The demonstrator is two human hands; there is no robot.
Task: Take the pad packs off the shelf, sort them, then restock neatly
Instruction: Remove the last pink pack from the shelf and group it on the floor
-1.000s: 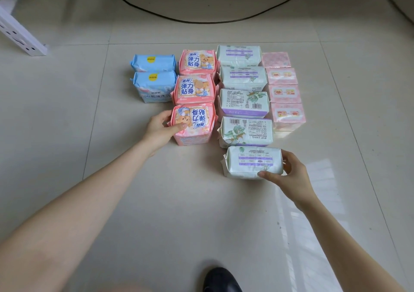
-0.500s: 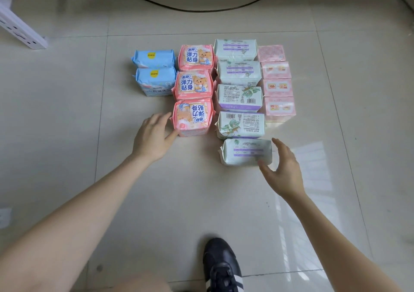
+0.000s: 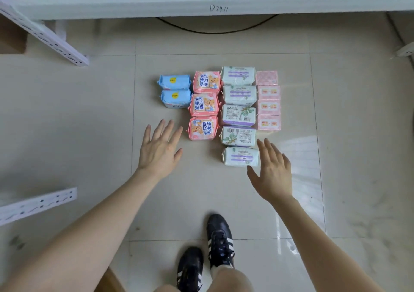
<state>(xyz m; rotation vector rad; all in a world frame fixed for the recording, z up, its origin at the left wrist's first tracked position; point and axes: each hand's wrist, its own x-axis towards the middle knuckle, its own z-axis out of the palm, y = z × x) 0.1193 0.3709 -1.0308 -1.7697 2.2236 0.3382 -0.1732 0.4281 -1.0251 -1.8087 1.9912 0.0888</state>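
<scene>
Pad packs lie sorted in four rows on the tiled floor. Two blue packs (image 3: 175, 90) are at the left, then three pink bear packs (image 3: 203, 104), several pale green packs (image 3: 238, 114), and several light pink packs (image 3: 268, 100) at the right. My left hand (image 3: 159, 148) hovers with fingers spread, just left of the nearest pink bear pack, holding nothing. My right hand (image 3: 272, 171) is spread too, beside the right end of the nearest pale green pack (image 3: 240, 156). Whether either hand touches a pack cannot be seen.
A white shelf (image 3: 201, 2) runs across the top with a few items on it and a black cable (image 3: 219, 30) beneath. White perforated uprights stand at the upper left (image 3: 44, 36) and lie at the lower left (image 3: 35, 204). My black shoes (image 3: 208, 253) are below.
Both hands have let go of the packs and drawn back with fingers straightened. The view has pulled away and tilted up, so the shelf and my shoes now show.
</scene>
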